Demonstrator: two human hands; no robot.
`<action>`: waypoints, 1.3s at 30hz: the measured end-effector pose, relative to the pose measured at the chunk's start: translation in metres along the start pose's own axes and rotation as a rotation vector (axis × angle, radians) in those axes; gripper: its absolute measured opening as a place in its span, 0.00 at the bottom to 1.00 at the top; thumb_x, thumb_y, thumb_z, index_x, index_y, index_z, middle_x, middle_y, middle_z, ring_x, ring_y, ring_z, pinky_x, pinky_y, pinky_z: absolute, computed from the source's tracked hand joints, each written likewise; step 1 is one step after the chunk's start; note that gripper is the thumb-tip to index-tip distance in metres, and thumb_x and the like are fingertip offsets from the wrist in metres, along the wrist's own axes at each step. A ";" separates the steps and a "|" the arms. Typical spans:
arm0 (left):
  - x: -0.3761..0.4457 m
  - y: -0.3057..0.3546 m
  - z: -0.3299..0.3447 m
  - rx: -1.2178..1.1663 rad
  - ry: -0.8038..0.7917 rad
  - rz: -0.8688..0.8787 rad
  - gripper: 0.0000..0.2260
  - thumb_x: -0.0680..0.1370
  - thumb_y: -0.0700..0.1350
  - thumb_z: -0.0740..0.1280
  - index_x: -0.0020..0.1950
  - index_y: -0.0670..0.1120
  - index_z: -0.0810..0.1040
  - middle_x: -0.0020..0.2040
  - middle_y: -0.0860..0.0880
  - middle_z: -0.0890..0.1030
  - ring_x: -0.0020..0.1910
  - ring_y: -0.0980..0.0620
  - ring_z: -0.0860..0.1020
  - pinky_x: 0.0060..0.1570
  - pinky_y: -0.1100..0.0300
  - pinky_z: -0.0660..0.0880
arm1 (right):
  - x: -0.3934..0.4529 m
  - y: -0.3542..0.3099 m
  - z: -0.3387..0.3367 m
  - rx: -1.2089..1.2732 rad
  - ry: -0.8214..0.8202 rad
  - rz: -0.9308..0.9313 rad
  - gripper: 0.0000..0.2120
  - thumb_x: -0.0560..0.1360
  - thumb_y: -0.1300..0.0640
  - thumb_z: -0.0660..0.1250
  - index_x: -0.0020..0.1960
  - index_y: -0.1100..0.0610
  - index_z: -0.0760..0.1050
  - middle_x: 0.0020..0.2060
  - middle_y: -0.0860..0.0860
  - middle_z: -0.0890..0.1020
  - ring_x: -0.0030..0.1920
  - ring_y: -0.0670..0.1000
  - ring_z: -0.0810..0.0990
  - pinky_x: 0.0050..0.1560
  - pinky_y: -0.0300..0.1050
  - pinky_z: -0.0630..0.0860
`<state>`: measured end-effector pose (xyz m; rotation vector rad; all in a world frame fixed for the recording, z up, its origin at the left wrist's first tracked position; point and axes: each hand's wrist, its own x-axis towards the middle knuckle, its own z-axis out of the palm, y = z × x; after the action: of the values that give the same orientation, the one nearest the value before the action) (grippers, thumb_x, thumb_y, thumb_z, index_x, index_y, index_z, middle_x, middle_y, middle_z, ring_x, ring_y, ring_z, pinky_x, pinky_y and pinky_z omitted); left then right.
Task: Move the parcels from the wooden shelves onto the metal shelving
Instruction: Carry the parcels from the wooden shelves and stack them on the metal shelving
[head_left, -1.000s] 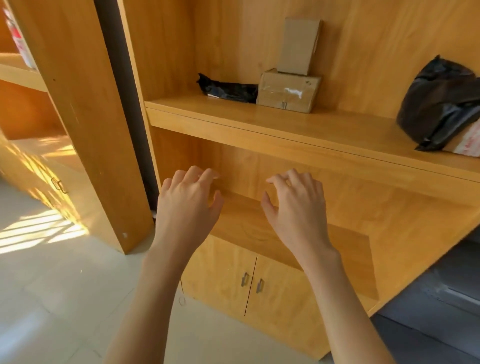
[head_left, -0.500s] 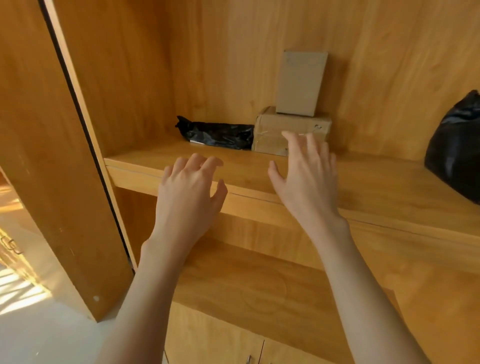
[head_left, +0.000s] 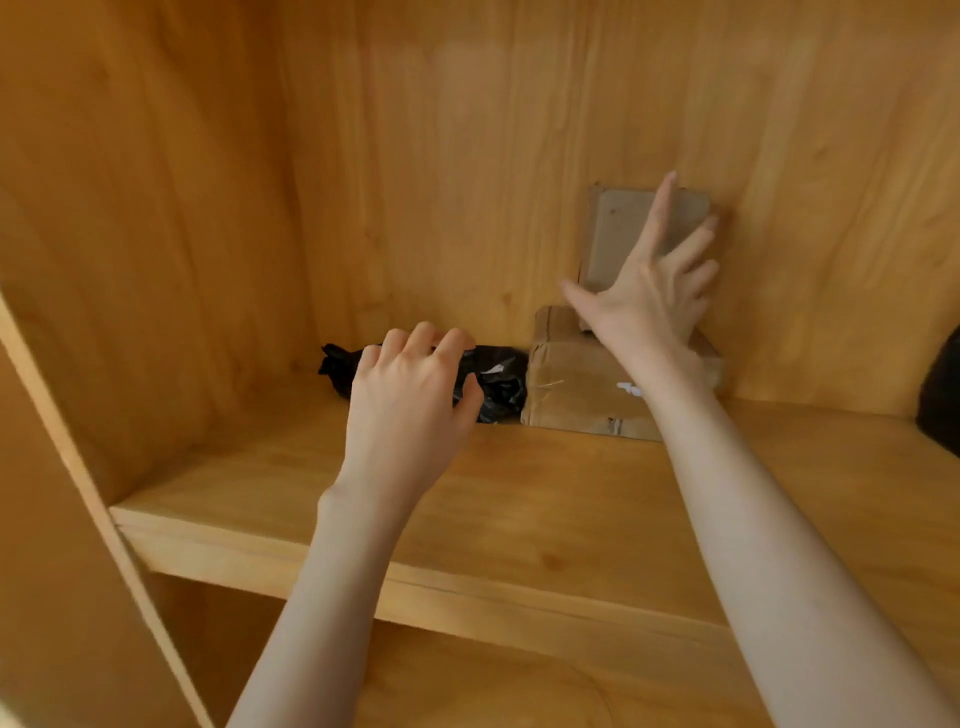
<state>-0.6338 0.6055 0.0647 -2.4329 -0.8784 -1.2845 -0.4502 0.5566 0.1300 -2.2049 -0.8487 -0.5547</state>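
Both hands have pushed deep into the wooden shelf (head_left: 519, 493) since a sec ago, camera closing in w/ them. Right hand (head_left: 644, 291) is now up at the small upright box (head_left: 618, 234), fingers spread wide and flat across its front, nothing gripped yet. Left hand (head_left: 410, 400) hovers in front of the black bag (head_left: 493, 384), fingers loosely bent, holding nothing; can't tell if the tips touch the plastic. All parcels sit at the back of the shelf: bag in the left corner, flat brown box (head_left: 582, 395) touching it on the right, small box standing on top of that one, leaning on the back wall. Another dark bag (head_left: 940, 395) peeks in at the right edge.

Risk, as I read it: the small box stands on a narrow edge, so a one-sided nudge from those spread fingers could tip it off its perch. Bag is thin, crinkly, glossy plastic, so prob slippery and shapeless if grabbed by a loose fold. Boxes are matte cardboard, square-cornered; the lower one wears wrinkled tape and a white label, shelf is smooth varnished wood
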 end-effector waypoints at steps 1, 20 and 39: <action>0.005 -0.003 0.005 -0.013 0.000 0.009 0.09 0.72 0.42 0.70 0.52 0.43 0.80 0.41 0.45 0.80 0.38 0.43 0.77 0.37 0.53 0.72 | 0.002 -0.001 0.005 0.006 0.017 0.019 0.55 0.69 0.38 0.71 0.77 0.48 0.33 0.75 0.64 0.42 0.67 0.66 0.60 0.60 0.58 0.66; 0.026 -0.016 0.055 -0.135 -0.062 0.069 0.11 0.72 0.44 0.65 0.50 0.43 0.81 0.40 0.46 0.80 0.39 0.43 0.78 0.38 0.53 0.74 | 0.011 0.002 0.032 0.054 0.212 0.070 0.55 0.68 0.45 0.74 0.77 0.47 0.35 0.71 0.63 0.54 0.61 0.64 0.67 0.53 0.57 0.71; 0.017 -0.005 0.021 -0.317 -0.003 0.109 0.16 0.73 0.52 0.63 0.56 0.45 0.78 0.44 0.48 0.80 0.41 0.43 0.77 0.40 0.52 0.73 | -0.061 -0.011 -0.021 0.314 0.112 -0.010 0.56 0.64 0.40 0.73 0.76 0.41 0.36 0.65 0.53 0.59 0.62 0.58 0.70 0.56 0.51 0.71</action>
<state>-0.6153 0.6259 0.0656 -2.6771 -0.5678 -1.4758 -0.5033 0.5218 0.1125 -1.8686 -0.8274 -0.5075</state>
